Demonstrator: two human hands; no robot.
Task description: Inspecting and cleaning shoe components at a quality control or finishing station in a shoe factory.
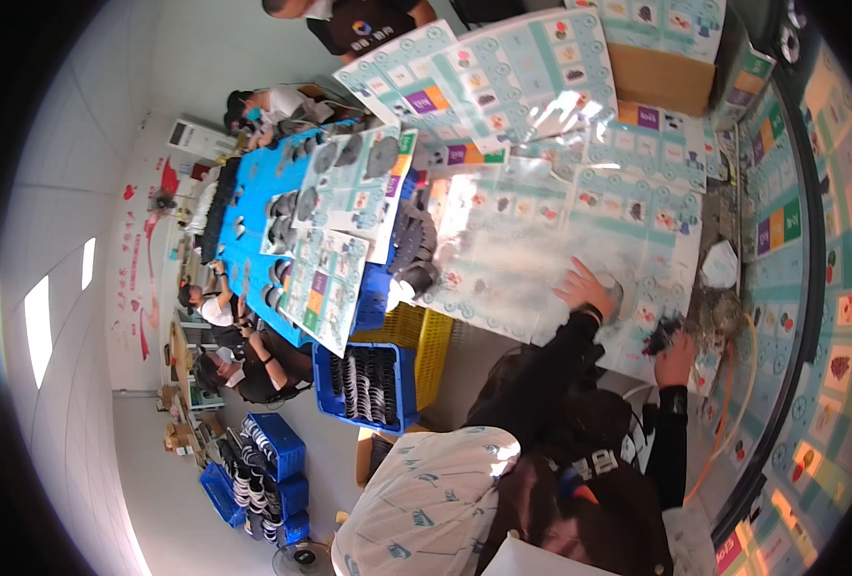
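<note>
The large glossy printed sheet [541, 240], pale with rows of small coloured picture squares, lies spread across the tabletop [723, 317]. The left hand [587, 288] presses flat on it, fingers spread wide. Just to the right, the right hand [677, 357] has its fingers closed on a small dark object [660, 336], too blurred to identify, at the sheet's near edge. More printed sheets overlap behind. A blue plastic crate [368, 384] of dark items stands on the floor to the left.
</note>
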